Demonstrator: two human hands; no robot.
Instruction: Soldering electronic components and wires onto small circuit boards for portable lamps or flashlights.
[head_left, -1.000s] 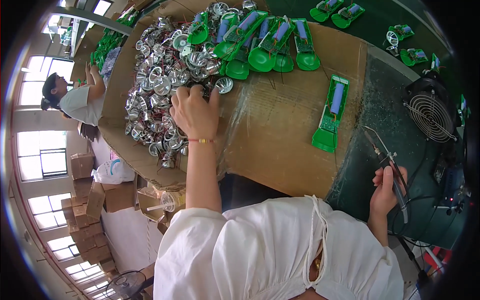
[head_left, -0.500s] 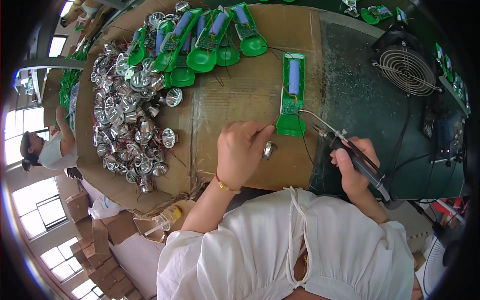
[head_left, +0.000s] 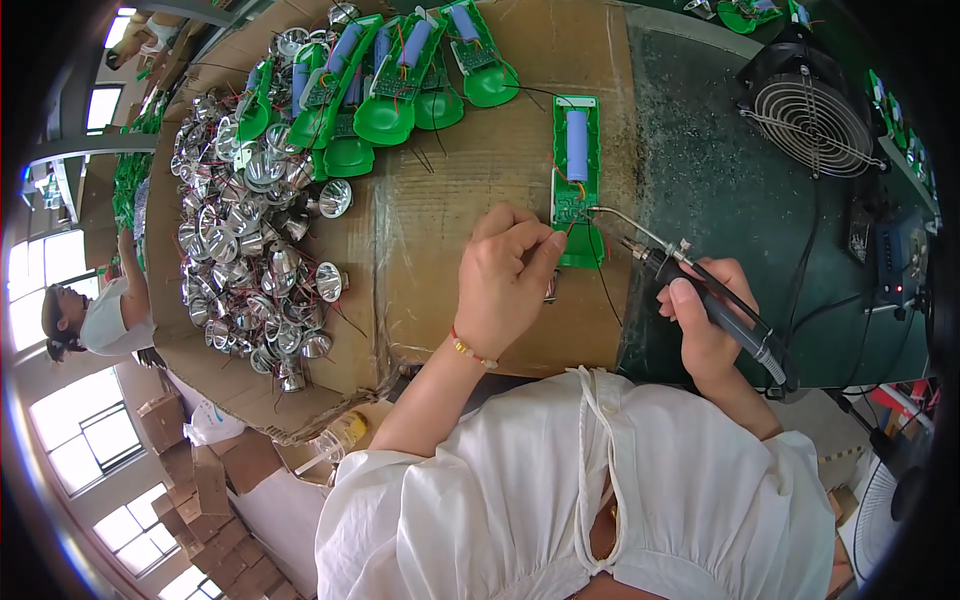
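Note:
A green plastic housing [head_left: 591,190] lies on the cardboard, with a blue-purple cylindrical battery [head_left: 577,145] and a small circuit board [head_left: 568,209] in it. My left hand [head_left: 508,262] is closed in a pinch at the board's lower left, on a thin red wire [head_left: 570,229]. A shiny reflector cup [head_left: 551,289] is mostly hidden behind that hand. My right hand [head_left: 712,318] grips a soldering iron [head_left: 690,287] from the right. Its thin curved metal tube [head_left: 628,218] reaches the board's right edge. Whether the tip touches the board, I cannot tell.
Many loose reflector cups [head_left: 262,235] are heaped at the left in a cardboard tray [head_left: 210,372]. More green housings [head_left: 385,118] lie at the far left. A fan with a wire guard [head_left: 815,125] stands far right, near a blue powered box [head_left: 900,262] and hanging cables.
My left hand has moved right and slightly up, bringing the red wire closer to the board. The reflector cup is now more hidden. The soldering iron stays near the board.

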